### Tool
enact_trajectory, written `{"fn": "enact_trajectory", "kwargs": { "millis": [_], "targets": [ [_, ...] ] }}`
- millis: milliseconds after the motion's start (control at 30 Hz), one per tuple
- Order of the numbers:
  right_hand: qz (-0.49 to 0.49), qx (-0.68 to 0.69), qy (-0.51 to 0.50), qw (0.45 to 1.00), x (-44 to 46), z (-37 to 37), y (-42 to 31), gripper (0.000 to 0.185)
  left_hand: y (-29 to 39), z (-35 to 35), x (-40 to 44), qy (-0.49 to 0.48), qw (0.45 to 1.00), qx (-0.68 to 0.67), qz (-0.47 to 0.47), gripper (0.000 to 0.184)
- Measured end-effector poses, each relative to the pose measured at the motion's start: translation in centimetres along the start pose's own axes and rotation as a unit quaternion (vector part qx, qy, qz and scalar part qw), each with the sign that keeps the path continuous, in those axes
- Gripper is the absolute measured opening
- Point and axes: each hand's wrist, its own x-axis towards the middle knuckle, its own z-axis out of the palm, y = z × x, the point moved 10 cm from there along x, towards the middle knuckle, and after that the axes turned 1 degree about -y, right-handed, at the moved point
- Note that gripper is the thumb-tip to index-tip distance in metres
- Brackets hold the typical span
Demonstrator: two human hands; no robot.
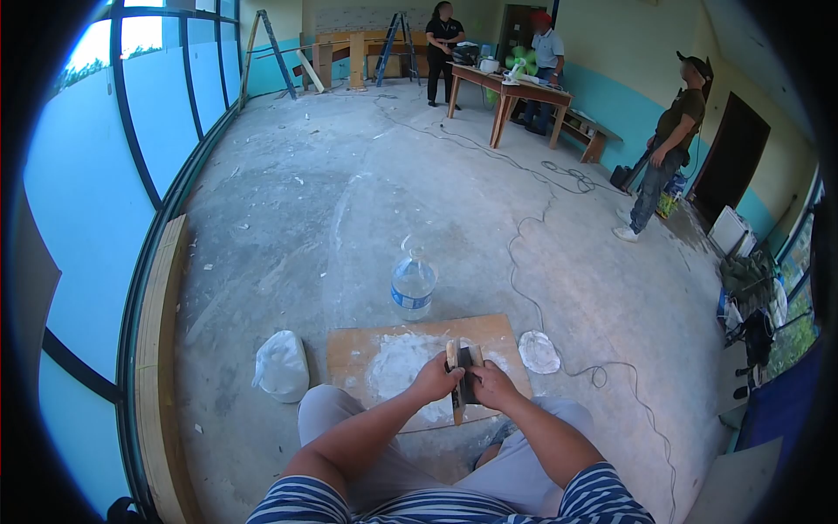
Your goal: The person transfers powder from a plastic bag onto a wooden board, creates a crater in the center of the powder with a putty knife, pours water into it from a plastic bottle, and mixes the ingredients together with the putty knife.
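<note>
Over the board, my left hand (438,379) is closed on a putty knife (453,356) with a pale wooden handle. My right hand (494,386) grips a second putty knife (476,355), and the dark blades meet or overlap between my hands. Beneath them lies a wooden board (349,343) with white powder or paste (397,360) spread across its middle. A large clear water bottle (413,284) with a blue label stands just beyond the board. To the left sits an opened white bag (281,367); a round, whitish flat piece (539,352) lies to the right.
A cable (515,262) snakes over the concrete floor on the right. Long timber (157,375) lines the window wall at left. One person (668,144) stands at right; two others are by a wooden table (515,87). Stepladders (397,48) stand at the back.
</note>
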Motion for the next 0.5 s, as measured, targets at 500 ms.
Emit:
{"fn": "enact_trajectory", "kwargs": {
  "millis": [500],
  "targets": [
    [0.006,-0.024,0.001,1.0,0.1,0.5,0.8,0.031,1.2,-0.4,-0.5,-0.005,1.0,0.001,0.007,0.047]
  ]
}}
